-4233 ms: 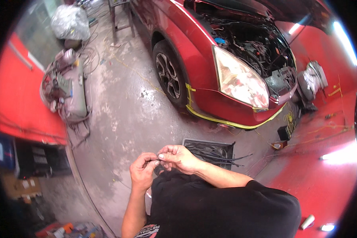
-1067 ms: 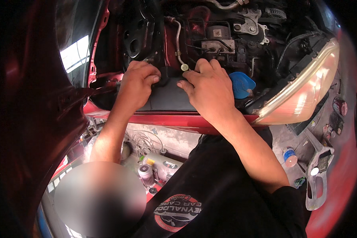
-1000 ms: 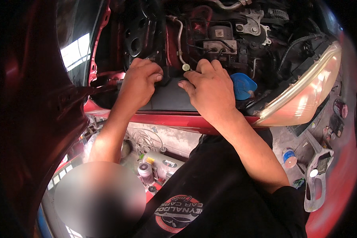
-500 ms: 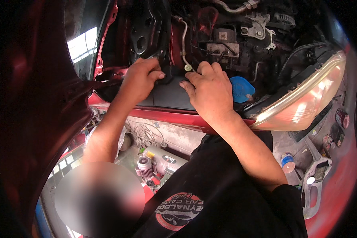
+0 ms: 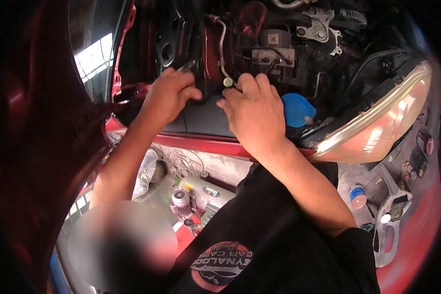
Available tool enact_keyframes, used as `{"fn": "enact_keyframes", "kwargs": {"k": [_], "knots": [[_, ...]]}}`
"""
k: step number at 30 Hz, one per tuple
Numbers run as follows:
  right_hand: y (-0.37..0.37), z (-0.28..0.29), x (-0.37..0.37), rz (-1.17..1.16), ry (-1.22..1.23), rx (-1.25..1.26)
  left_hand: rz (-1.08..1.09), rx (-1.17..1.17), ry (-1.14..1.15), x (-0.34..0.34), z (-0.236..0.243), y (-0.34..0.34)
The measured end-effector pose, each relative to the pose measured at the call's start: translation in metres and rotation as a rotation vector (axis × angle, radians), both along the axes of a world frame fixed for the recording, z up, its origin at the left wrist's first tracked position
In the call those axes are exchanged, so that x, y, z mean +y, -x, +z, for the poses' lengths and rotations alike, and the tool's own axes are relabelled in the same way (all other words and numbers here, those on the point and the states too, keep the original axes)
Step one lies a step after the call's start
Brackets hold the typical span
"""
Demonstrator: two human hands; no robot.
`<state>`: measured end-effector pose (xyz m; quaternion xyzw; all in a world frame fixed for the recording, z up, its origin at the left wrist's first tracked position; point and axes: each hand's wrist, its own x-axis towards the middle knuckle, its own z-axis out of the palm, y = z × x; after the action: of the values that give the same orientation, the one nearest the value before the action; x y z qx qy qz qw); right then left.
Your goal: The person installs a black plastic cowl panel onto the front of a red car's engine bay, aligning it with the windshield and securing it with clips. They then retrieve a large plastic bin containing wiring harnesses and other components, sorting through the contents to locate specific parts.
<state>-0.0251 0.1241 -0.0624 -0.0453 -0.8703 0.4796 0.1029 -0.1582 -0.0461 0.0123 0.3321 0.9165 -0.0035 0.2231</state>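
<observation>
- The panel [image 5: 208,117] lies just beyond the red rim [image 5: 201,141], between our hands.
- Our left hand [image 5: 170,95] curls over its left part, blurred; we cannot tell whether it grips anything.
- Our right hand [image 5: 255,105] bends opposite, grip hidden, probably spaced to reach both sides.
- Right of it sits the blue cap [image 5: 299,110].

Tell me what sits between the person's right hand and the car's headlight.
In the head view, a round blue cap lies between the right hand and the headlight, nearer the hand; beyond it runs dark trim.
</observation>
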Motion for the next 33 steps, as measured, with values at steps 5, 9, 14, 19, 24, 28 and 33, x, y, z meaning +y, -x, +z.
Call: {"fn": "enact_keyframes", "kwargs": {"k": [5,9,14,19,24,28,33], "knots": [[-0.001,-0.001,-0.001,0.008,-0.011,0.018,0.079,-0.024,0.039,0.0,0.004,0.002],[-0.001,-0.001,-0.001,0.018,-0.005,0.017,0.384,-0.177,0.0,-0.006,0.015,0.019],[-0.001,0.004,0.002,0.004,-0.039,-0.017,0.283,-0.185,0.07,-0.001,0.014,0.016],[-0.004,0.001,-0.003,0.064,-0.001,-0.05,0.223,-0.063,0.201,0.015,0.003,0.005],[0.005,0.004,-0.001,0.057,-0.05,-0.002,0.292,-0.009,-0.05,-0.001,0.004,-0.015],[0.044,-0.003,-0.006,0.156,-0.2,0.03,0.274,0.083,-0.135,-0.028,0.003,-0.033],[0.062,-0.001,0.006,0.352,-0.008,-0.12,0.153,0.193,-0.069,-0.032,0.011,-0.035]]}}
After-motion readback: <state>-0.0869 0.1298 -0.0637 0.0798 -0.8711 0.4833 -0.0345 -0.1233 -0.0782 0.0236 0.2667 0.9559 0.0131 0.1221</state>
